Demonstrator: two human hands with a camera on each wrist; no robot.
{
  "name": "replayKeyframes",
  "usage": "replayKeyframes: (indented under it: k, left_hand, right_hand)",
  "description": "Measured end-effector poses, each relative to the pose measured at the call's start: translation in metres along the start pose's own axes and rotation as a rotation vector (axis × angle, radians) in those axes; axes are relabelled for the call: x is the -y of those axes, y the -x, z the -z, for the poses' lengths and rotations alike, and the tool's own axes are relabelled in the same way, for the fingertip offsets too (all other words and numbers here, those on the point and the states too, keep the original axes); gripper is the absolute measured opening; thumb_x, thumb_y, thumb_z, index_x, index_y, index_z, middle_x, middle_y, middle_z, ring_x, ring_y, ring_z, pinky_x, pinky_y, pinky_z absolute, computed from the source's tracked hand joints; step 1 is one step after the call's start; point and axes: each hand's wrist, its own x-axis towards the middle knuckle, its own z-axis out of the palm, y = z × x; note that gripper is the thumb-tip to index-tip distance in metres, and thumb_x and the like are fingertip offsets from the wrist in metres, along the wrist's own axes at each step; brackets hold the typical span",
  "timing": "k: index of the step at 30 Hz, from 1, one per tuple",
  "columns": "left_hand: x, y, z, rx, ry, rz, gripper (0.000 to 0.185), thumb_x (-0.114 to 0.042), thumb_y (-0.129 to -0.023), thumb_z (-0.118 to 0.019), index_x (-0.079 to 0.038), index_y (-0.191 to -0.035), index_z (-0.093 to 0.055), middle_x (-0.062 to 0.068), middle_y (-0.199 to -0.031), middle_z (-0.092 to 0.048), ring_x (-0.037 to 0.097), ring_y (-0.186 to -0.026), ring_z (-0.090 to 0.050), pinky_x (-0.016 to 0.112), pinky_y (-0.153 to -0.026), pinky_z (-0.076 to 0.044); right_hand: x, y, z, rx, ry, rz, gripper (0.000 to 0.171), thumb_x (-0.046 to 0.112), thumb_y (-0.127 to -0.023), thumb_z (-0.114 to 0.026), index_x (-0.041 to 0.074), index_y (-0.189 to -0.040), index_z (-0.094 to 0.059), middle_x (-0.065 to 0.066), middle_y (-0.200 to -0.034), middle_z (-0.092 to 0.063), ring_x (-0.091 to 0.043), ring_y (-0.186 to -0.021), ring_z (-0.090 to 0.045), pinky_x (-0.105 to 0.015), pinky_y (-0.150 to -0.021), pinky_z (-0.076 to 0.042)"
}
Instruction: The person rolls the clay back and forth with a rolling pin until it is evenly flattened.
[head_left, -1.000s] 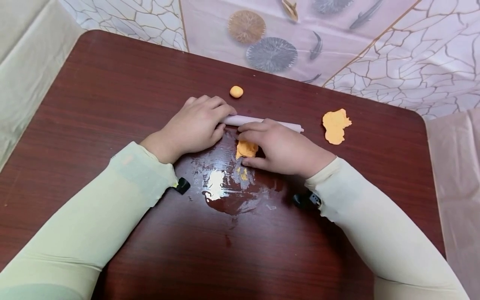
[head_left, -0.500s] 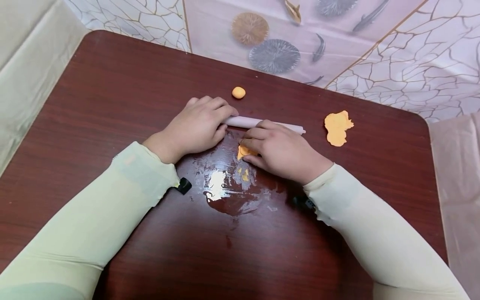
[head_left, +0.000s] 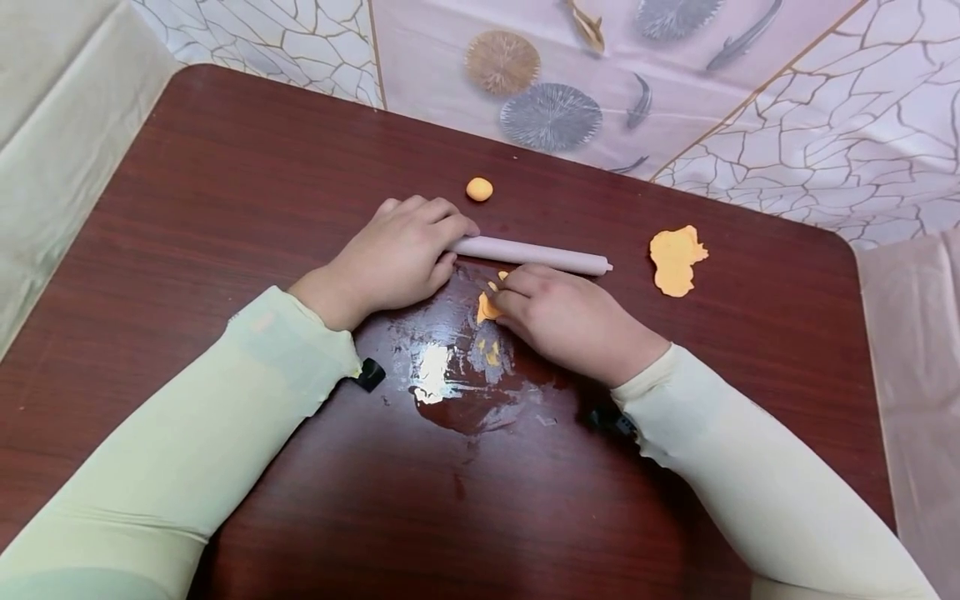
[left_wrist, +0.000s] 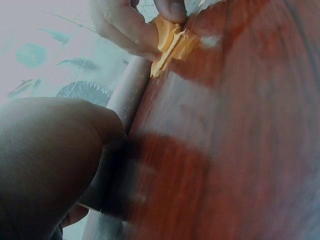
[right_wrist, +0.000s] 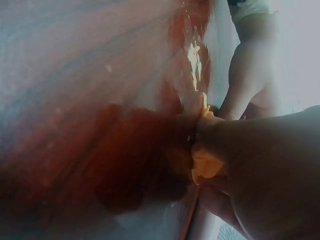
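My left hand (head_left: 397, 254) lies on the left end of a pale pink rolling pin (head_left: 536, 255), its fingers curled over it; the left wrist view shows the rolling pin (left_wrist: 131, 95) running out from under my left hand (left_wrist: 47, 160). My right hand (head_left: 562, 317) pinches a crumpled piece of orange dough (head_left: 489, 307) just in front of the pin. The orange dough (left_wrist: 172, 42) is folded between the fingertips (left_wrist: 127, 27), lifted at the table surface. In the right wrist view the orange dough (right_wrist: 205, 165) shows under my right hand (right_wrist: 260, 170).
A small orange dough ball (head_left: 479, 189) sits behind the pin. A flattened orange dough sheet (head_left: 675, 260) lies to the right. Dough scraps and a shiny smear (head_left: 465, 367) mark the dark wooden table (head_left: 187, 183). A patterned cloth hangs beyond the far edge.
My right hand has come off the rolling pin and drawn back toward me, gathering the orange dough into a pinch. The pin's right half now shows bare. My left hand has stayed.
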Motion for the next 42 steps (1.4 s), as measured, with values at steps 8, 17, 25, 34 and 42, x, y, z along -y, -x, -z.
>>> replayKeyframes:
  k: [8, 17, 25, 34, 42]
  left_hand:
    - [0.002, 0.002, 0.005, 0.005, -0.004, 0.013, 0.034, -0.025, -0.101, -0.061, -0.023, -0.135, -0.066, 0.001, -0.132, -0.064, 0.029, -0.116, -0.058, 0.051, -0.094, -0.042]
    - [0.002, 0.002, 0.003, 0.001, 0.003, 0.011, 0.034, -0.025, -0.101, -0.061, -0.024, -0.135, -0.066, 0.001, -0.132, -0.063, 0.028, -0.113, -0.058, 0.051, -0.094, -0.042]
    - [0.002, 0.002, 0.003, -0.001, 0.008, 0.007, 0.035, -0.024, -0.101, -0.062, -0.024, -0.135, -0.066, 0.000, -0.132, -0.064, 0.027, -0.114, -0.058, 0.051, -0.094, -0.042]
    - [0.001, 0.003, 0.002, 0.000, 0.007, 0.002, 0.034, -0.025, -0.101, -0.061, -0.024, -0.135, -0.066, 0.000, -0.131, -0.064, 0.028, -0.114, -0.058, 0.050, -0.094, -0.042]
    - [0.003, 0.005, 0.001, -0.004, 0.010, 0.008, 0.034, -0.025, -0.101, -0.061, -0.024, -0.135, -0.066, 0.000, -0.131, -0.064, 0.027, -0.113, -0.057, 0.050, -0.093, -0.041]
  right_hand:
    - [-0.007, -0.011, 0.002, -0.022, -0.015, 0.065, 0.012, 0.015, -0.100, -0.070, 0.007, -0.107, -0.076, -0.005, -0.097, -0.071, -0.021, -0.092, -0.068, -0.035, -0.090, -0.058]
    - [-0.019, -0.023, 0.007, 0.008, -0.257, -0.097, 0.006, 0.014, -0.095, -0.072, 0.017, -0.092, -0.076, 0.005, -0.087, -0.069, -0.012, -0.078, -0.061, -0.028, -0.076, -0.052]
    - [-0.023, -0.023, 0.016, -0.031, -0.332, -0.258, 0.006, 0.025, -0.096, -0.076, 0.021, -0.098, -0.080, 0.011, -0.085, -0.072, -0.011, -0.073, -0.062, -0.028, -0.070, -0.049]
    - [-0.003, -0.008, 0.018, -0.052, -0.252, -0.100, 0.029, 0.013, -0.099, -0.069, 0.008, -0.126, -0.077, -0.008, -0.112, -0.064, -0.019, -0.095, -0.063, -0.035, -0.086, -0.054]
    - [0.023, 0.010, -0.004, 0.004, -0.010, -0.043, 0.046, 0.005, -0.100, -0.050, 0.005, -0.144, -0.064, -0.010, -0.125, -0.064, -0.034, -0.117, -0.057, -0.042, -0.111, -0.046]
